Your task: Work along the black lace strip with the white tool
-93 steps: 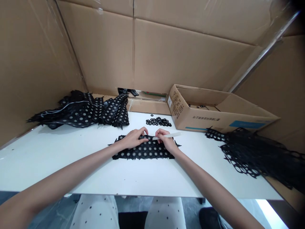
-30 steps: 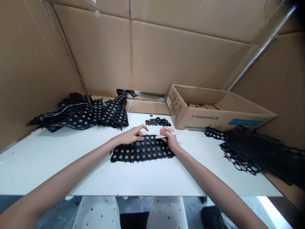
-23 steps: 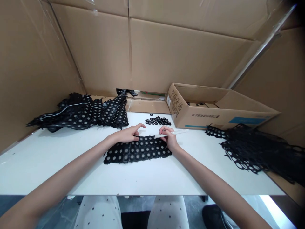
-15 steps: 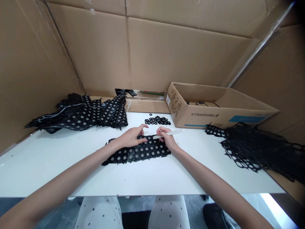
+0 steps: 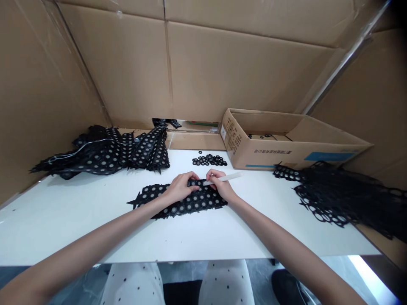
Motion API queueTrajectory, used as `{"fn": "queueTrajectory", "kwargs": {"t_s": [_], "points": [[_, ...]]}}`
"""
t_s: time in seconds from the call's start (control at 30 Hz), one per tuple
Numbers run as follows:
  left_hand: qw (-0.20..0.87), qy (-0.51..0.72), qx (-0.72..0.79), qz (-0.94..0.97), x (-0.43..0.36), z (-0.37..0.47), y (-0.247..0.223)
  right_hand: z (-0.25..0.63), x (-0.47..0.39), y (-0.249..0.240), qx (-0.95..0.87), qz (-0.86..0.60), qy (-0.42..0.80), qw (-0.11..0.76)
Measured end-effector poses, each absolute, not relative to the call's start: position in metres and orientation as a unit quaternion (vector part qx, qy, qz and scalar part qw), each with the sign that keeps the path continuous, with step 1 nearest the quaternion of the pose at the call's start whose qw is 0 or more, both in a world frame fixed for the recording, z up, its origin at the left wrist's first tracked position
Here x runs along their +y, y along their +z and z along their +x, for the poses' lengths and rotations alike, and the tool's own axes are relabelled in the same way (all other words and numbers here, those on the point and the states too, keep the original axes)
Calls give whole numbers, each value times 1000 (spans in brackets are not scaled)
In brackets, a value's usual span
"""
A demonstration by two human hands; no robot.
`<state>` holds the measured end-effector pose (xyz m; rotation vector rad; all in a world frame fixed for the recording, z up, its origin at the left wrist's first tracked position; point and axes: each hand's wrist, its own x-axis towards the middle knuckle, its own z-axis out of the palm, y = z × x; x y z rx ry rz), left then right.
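A black sheet dotted with pale round discs [image 5: 190, 203] lies on the white table in front of me. My left hand [image 5: 182, 186] rests on its upper edge, thumb and forefinger curved towards each other at the sheet; whether they pinch it is too small to tell. My right hand [image 5: 221, 184] holds a thin white stick [image 5: 231, 176], whose tip touches the sheet's top edge near my left fingertips. Beyond both hands sits a small pile of black rings [image 5: 210, 160].
Bundled dotted black sheets [image 5: 108, 152] lie at the back left. An open cardboard box [image 5: 270, 154] stands at the back right, with black ring-holed scrap [image 5: 346, 197] in front of it. Cardboard walls [image 5: 248, 63] enclose the white table [image 5: 190, 241].
My left hand has shifted right along the sheet's upper edge, closer to my right hand, uncovering more of the sheet's left end. The stick stays in my right hand.
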<state>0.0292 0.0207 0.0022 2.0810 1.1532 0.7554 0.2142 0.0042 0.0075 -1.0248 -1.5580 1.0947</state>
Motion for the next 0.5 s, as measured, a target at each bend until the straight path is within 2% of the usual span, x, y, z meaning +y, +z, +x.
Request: {"fn": "queueTrajectory", "kwargs": {"t_s": [0.27, 0.5], "points": [[372, 323, 442, 749, 31, 36, -5, 214, 6, 7, -610, -426, 453, 492], [348, 316, 422, 775, 31, 34, -8, 214, 6, 4, -664, -434, 412, 449]]}}
